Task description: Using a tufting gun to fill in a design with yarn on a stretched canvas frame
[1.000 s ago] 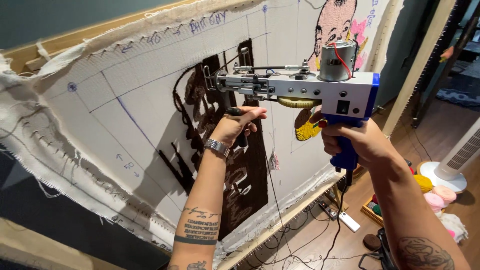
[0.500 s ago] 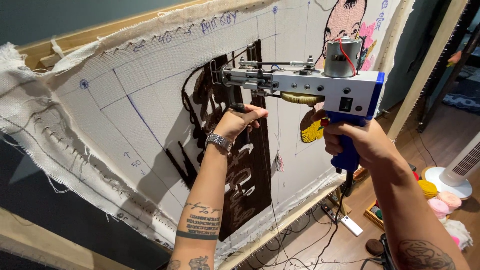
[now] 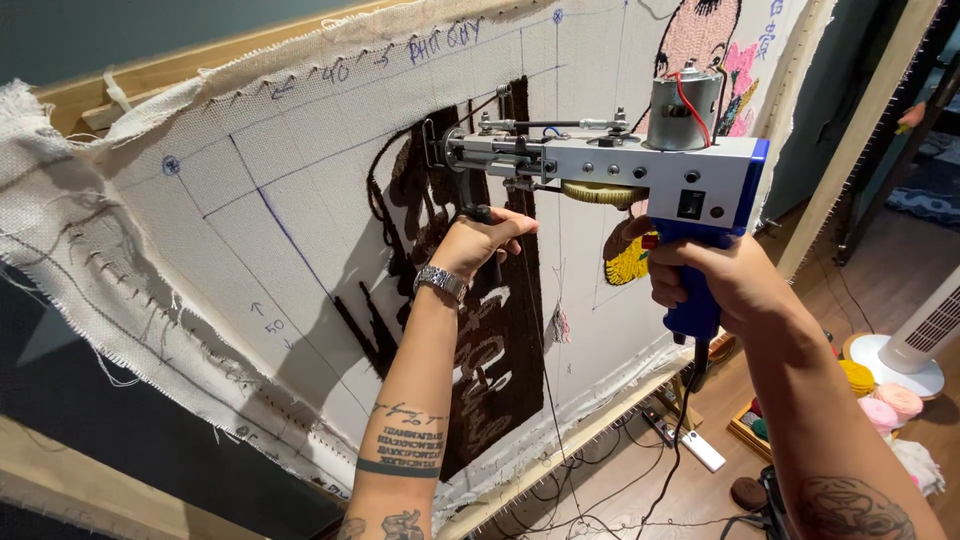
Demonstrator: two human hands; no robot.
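Stretched cloth (image 3: 250, 250) fills the frame; right hand (image 3: 720, 280) grips the tufting gun (image 3: 620, 165), left hand (image 3: 480, 240) closed round its front handle.

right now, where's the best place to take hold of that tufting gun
Grip the tufting gun by its blue pistol handle, coming from below and behind, as the right hand does. The left hand takes the black front grip under the nose. The motor and moving parts sit on top and in front.
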